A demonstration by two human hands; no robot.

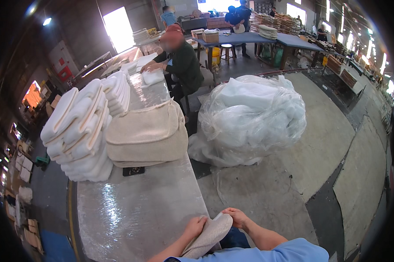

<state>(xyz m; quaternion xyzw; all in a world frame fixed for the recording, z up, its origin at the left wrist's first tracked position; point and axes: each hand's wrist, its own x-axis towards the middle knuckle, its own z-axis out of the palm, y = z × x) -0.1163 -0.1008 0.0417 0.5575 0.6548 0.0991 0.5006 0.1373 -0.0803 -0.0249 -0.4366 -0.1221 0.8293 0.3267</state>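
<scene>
A piece of beige woven fabric (212, 233), perhaps a cushion cover, is held up close to my body at the table's right edge. My left hand (195, 227) grips its left side with the fingers closed. The fingers of my right hand (236, 216) pinch its upper right corner, where a little white shows. The lower part of the fabric runs out of view at the bottom. Farther up the film-covered table (136, 209) lies a pile of similar beige fabric pieces (146, 135), apart from both hands.
Tall stacks of folded white padding (77, 131) stand left of the beige pile. A small black flat item (133, 171) lies before it. A large clear plastic bag of white filling (254, 118) sits on the floor to the right. Another person (179, 65) works at the table's far end.
</scene>
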